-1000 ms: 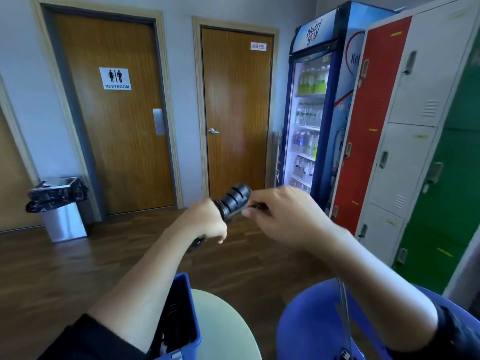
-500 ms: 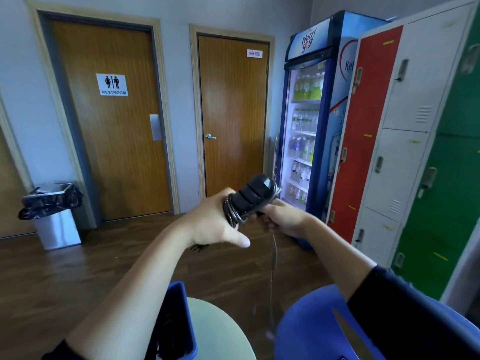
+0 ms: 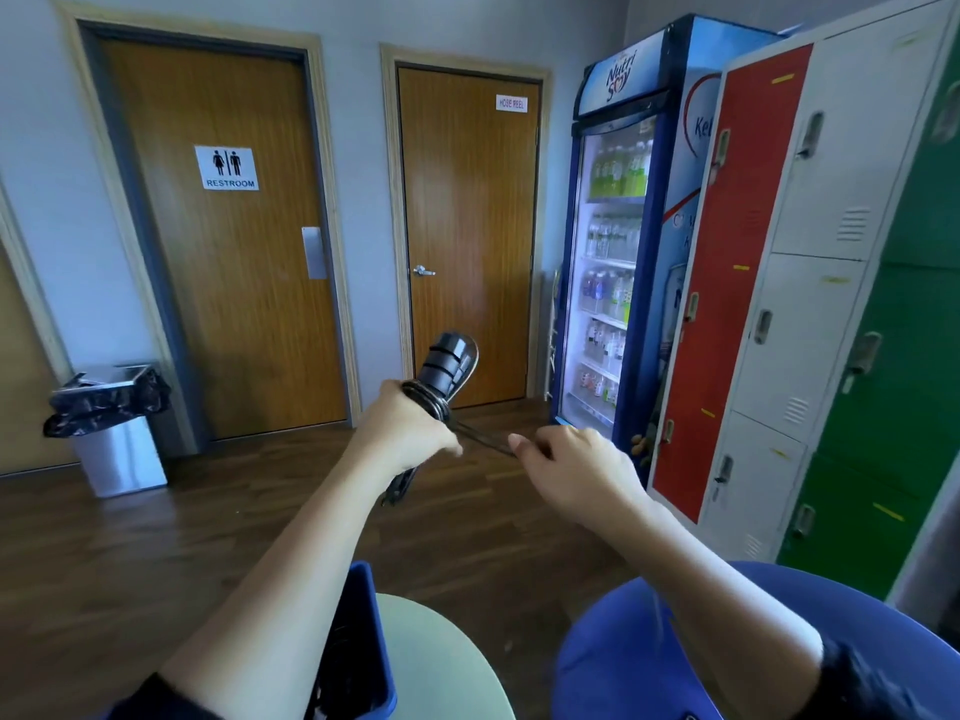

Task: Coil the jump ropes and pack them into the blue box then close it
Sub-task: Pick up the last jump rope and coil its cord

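Overhead, nothing but the room's far wall is taken in: two wooden doors (image 3: 218, 241), one marked as a restroom, are set into it, with a drinks fridge (image 3: 618, 241) and a bank of red, white and green lockers (image 3: 810, 283) ranged along the right. A lined waste bin (image 3: 117, 428) is stood on the dark wood floor (image 3: 104, 563) at the left. Lower down, a pale round table (image 3: 441, 662) is seen, with a blue seat (image 3: 613, 657) just beside it on the right. The blue box (image 3: 363, 641) is placed at the table's left edge, open, with dark contents inside that cannot be made out clearly. Above it, the left hand (image 3: 408, 433) is closed in a fist around the black jump rope handle (image 3: 447, 363), which is held tilted up and to the right, several turns of cord (image 3: 428, 400) being wrapped about its lower part. A short stretch of the cord is drawn taut from the handle across to the right hand (image 3: 576, 470), whose fingers are curled shut and pinched on it.
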Action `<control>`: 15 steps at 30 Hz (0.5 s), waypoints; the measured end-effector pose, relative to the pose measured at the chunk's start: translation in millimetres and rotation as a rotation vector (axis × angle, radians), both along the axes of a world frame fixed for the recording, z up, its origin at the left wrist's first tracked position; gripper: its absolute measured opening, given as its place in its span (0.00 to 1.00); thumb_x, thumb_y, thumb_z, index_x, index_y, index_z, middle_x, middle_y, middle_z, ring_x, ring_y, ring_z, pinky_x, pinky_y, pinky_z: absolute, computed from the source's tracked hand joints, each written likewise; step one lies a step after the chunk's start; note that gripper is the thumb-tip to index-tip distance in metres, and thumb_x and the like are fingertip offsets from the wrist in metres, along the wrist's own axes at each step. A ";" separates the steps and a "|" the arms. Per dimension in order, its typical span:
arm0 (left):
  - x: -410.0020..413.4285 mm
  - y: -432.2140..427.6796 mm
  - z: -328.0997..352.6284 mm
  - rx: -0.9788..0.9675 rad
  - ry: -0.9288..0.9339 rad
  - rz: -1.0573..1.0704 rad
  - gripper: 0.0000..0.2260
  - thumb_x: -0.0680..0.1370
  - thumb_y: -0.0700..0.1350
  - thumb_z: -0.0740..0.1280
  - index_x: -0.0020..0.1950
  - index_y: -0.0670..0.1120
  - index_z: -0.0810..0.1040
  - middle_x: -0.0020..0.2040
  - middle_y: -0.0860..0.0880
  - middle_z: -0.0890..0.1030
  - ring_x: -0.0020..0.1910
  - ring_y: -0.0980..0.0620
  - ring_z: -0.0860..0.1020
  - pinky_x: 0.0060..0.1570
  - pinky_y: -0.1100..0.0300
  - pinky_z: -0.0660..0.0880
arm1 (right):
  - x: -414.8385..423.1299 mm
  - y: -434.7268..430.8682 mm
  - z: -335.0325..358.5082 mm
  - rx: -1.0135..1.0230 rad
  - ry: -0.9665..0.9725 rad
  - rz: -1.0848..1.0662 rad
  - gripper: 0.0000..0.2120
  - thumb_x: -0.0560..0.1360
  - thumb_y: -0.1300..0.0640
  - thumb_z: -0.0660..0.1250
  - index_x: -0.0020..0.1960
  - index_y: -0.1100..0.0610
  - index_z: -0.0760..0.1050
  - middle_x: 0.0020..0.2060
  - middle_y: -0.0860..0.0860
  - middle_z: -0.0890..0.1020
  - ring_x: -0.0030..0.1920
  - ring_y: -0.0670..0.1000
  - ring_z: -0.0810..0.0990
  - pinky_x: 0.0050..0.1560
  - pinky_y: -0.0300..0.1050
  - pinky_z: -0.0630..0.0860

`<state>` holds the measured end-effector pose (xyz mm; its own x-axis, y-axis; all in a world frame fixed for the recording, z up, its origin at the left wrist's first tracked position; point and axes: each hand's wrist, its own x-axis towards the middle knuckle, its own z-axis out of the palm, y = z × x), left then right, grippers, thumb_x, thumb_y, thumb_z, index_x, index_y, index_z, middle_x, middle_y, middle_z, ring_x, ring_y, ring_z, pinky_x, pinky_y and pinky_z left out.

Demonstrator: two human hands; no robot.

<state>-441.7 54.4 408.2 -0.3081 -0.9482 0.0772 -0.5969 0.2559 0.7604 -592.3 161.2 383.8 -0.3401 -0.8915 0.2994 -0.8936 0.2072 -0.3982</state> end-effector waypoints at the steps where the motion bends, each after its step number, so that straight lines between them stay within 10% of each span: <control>1: -1.2 0.7 1.1 0.008 -0.111 0.057 0.36 0.64 0.43 0.79 0.66 0.42 0.63 0.50 0.45 0.76 0.45 0.45 0.78 0.42 0.52 0.77 | 4.8 5.4 6.2 -0.052 0.114 0.013 0.18 0.80 0.40 0.55 0.40 0.50 0.72 0.33 0.46 0.74 0.37 0.51 0.76 0.34 0.43 0.67; 9: -11.6 17.9 3.7 -0.104 -0.626 -0.280 0.45 0.65 0.53 0.78 0.75 0.51 0.58 0.68 0.46 0.73 0.61 0.43 0.75 0.57 0.49 0.76 | -3.3 -18.5 59.9 -0.222 0.243 0.726 0.05 0.75 0.55 0.69 0.43 0.55 0.77 0.36 0.46 0.78 0.37 0.47 0.78 0.39 0.43 0.76; 15: 0.9 36.3 22.6 -0.061 -0.300 -0.728 0.15 0.66 0.48 0.79 0.44 0.56 0.76 0.36 0.55 0.81 0.31 0.56 0.78 0.32 0.62 0.74 | -18.6 -44.3 76.2 0.086 -0.369 0.873 0.13 0.66 0.52 0.72 0.42 0.59 0.72 0.30 0.42 0.79 0.31 0.40 0.75 0.35 0.31 0.71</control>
<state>-440.8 90.7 430.7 -0.8655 -0.4969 -0.0623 -0.4409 0.6970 0.5656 -610.9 116.9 460.0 0.3966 -0.8894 0.2276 -0.5676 -0.4324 -0.7007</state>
